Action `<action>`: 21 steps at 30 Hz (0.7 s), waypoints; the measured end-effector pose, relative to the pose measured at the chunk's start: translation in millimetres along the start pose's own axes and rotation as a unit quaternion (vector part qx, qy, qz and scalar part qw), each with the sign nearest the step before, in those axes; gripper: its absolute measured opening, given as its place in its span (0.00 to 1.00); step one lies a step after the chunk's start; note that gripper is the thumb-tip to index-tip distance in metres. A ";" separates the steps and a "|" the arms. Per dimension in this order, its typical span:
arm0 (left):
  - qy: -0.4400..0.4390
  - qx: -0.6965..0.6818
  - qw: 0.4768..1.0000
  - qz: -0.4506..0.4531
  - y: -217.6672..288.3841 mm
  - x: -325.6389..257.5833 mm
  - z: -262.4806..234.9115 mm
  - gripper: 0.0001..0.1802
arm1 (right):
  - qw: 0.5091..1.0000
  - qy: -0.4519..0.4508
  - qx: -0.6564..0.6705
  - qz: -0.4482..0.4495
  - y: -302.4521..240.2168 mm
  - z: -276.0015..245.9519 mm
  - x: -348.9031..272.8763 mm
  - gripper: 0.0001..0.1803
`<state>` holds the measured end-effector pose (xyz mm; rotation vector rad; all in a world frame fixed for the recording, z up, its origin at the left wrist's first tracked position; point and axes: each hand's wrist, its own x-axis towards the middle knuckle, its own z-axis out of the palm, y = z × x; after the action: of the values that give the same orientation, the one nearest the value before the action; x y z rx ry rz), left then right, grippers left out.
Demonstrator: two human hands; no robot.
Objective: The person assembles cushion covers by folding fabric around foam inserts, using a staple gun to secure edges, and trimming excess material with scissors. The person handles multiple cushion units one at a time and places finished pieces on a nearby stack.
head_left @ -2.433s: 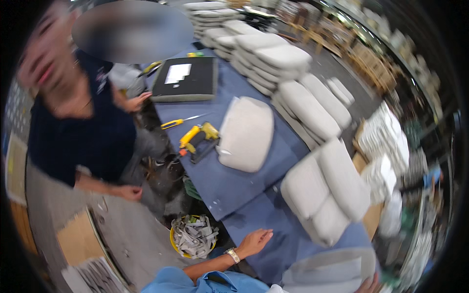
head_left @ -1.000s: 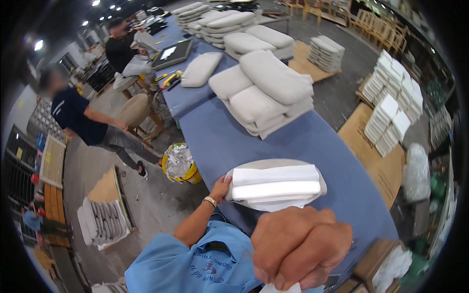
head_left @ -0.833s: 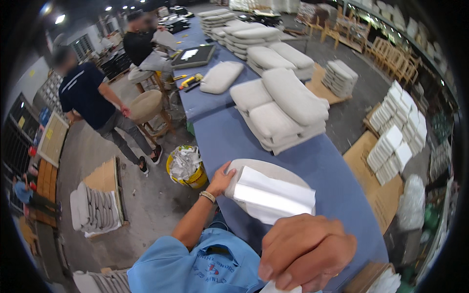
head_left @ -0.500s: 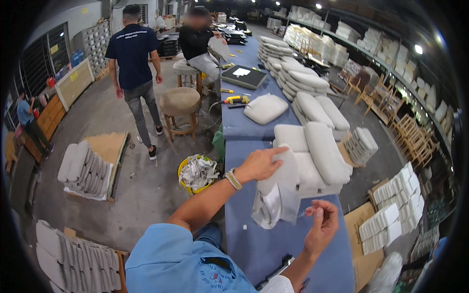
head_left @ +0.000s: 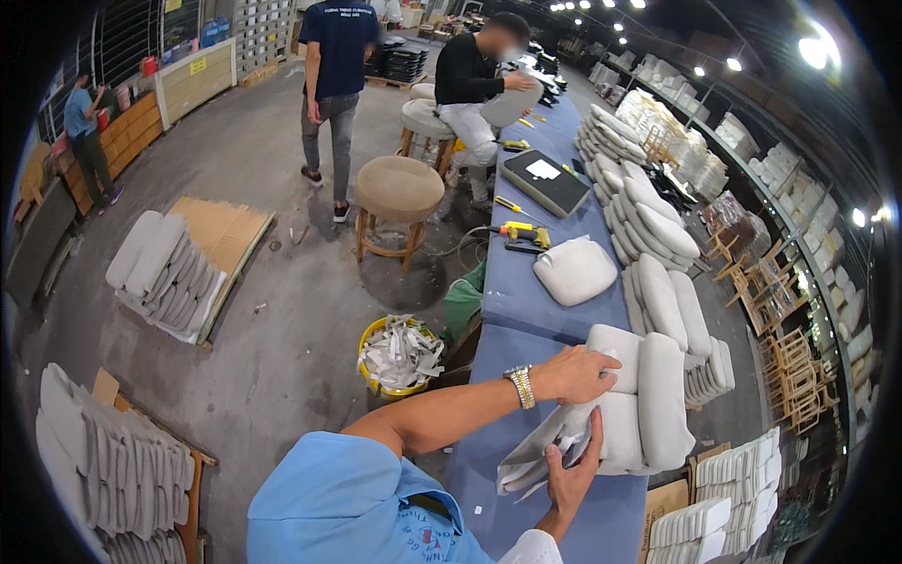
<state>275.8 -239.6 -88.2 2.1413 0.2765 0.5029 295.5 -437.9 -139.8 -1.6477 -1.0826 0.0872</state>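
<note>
At the blue table (head_left: 526,367), my left hand (head_left: 575,374), with a metal watch on its wrist, pinches the upper edge of a grey fabric cover (head_left: 536,451). The cover hangs folded and partly opened, with its pale inner side showing. My right hand (head_left: 571,475) has its thumb and fingers round the cover's near right side. Both hands are right beside a stack of light grey padded cushions (head_left: 618,432), and the left fingertips are close to or touching it. What lies inside the cover's folds I cannot make out.
Farther along the table lie a single cushion (head_left: 575,271), a yellow tool (head_left: 521,235), a dark panel (head_left: 545,181) and more cushion stacks (head_left: 648,216). A yellow bucket of scraps (head_left: 402,355) and a round stool (head_left: 398,193) stand left. One person sits working; another walks.
My right hand has come in from the near right and taken hold of the cover. The cover is now more upright and gathered between both hands. My view has shifted.
</note>
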 end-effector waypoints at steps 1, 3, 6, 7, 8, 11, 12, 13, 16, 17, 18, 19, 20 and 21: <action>0.005 -0.008 1.000 -0.004 -9.7 0.9 -5.3 0.25 | 1.000 0.004 0.005 0.004 5.0 7.8 2.8 0.49; 0.011 -0.016 1.000 -0.016 -23.6 -4.1 -21.5 0.25 | 1.000 0.009 0.002 0.022 17.6 22.1 7.5 0.47; 0.038 -0.029 0.999 -0.015 -52.9 -7.9 -31.9 0.25 | 0.999 0.000 -0.025 0.021 15.9 39.9 18.4 0.43; 0.052 -0.033 0.998 -0.013 -65.2 -10.5 -33.3 0.25 | 0.999 -0.007 -0.036 0.015 13.2 46.6 22.0 0.42; 0.037 -0.046 0.998 -0.023 -73.7 -10.3 -36.6 0.26 | 0.999 0.003 -0.032 0.007 14.5 51.1 24.5 0.40; 0.061 -0.088 0.993 -0.056 -83.4 -22.9 -50.9 0.27 | 0.997 -0.012 -0.077 0.024 63.5 44.5 15.7 0.21; 0.043 -0.089 0.988 -0.116 -84.7 -27.8 -58.3 0.33 | 0.995 -0.017 -0.089 0.036 71.1 46.3 11.7 0.19; 0.058 -0.154 0.980 -0.110 -94.5 -29.8 -50.5 0.34 | 0.993 -0.022 -0.101 0.048 78.3 48.1 7.5 0.19; 0.012 -0.411 0.902 -0.129 -133.6 -50.5 -5.7 0.44 | 0.994 -0.001 -0.056 0.089 85.1 55.5 1.3 0.21; -0.084 -0.424 0.888 -0.155 -137.0 -67.2 6.6 0.45 | 0.994 0.013 -0.029 0.106 85.6 54.6 -1.3 0.22; -0.154 -0.441 0.867 -0.174 -141.4 -84.6 19.9 0.45 | 0.986 -0.018 -0.055 0.154 80.3 48.2 -4.0 0.24; -0.205 -0.453 0.846 -0.192 -142.8 -100.6 37.0 0.45 | 0.983 0.049 -0.089 0.151 100.3 49.1 -14.4 0.25; -0.245 -0.458 0.828 -0.209 -146.1 -114.2 53.1 0.45 | 0.974 0.118 -0.125 0.146 134.0 52.4 -30.6 0.26; -0.262 -0.460 0.819 -0.221 -149.6 -125.0 67.7 0.45 | 0.960 0.185 -0.157 0.139 159.4 53.6 -40.8 0.27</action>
<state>193.0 -249.1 -276.9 1.1233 0.1527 -0.2284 337.2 -421.9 -307.0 -1.9967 -0.5952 -0.2150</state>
